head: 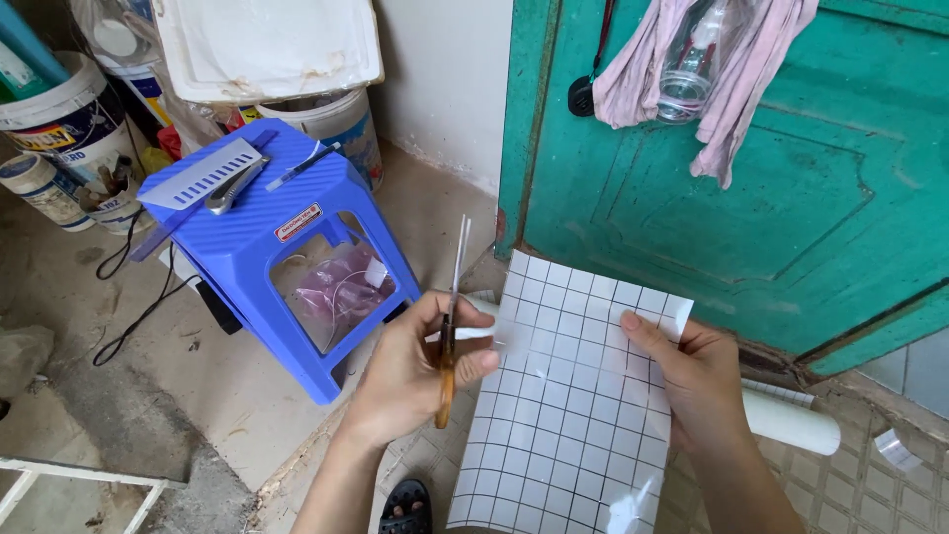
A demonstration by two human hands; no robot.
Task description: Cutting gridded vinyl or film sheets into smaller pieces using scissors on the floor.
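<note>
Holding scissors [451, 326] in the left hand [410, 371] — orange handles wrapped in the fingers, blades together and pointing up, away from the person. Blade tips sit just left of the gridded sheet's [578, 415] upper left corner; the handle end touches or overlaps the sheet's left edge, cannot tell which.

Head view, centre: the right hand [697, 381] pinches the white sheet with dark grid lines at its right edge, thumb on the face, fingers behind. The sheet is held in the air, slightly tilted, with its top right corner curled over. A narrow white strip [474, 333] pokes out sideways beside the left thumb.

Head view, left: a blue plastic stool [262, 242] stands on the concrete floor [198, 396], well apart from the hands. On its top lie a pale slotted strip [203, 176] and a utility knife [232, 188]; a clear bag [331, 282] shows through the stool's side opening. Paint buckets [59, 124] stand behind it.

Head view, right: a teal door [791, 227] stands behind the sheet — a pink cloth [736, 94] and a clear bottle [692, 59] hang on it. A white roll [791, 420] lies on the tiled floor [870, 485] just past the right wrist. A dark sandal [405, 506] shows at the bottom edge.
</note>
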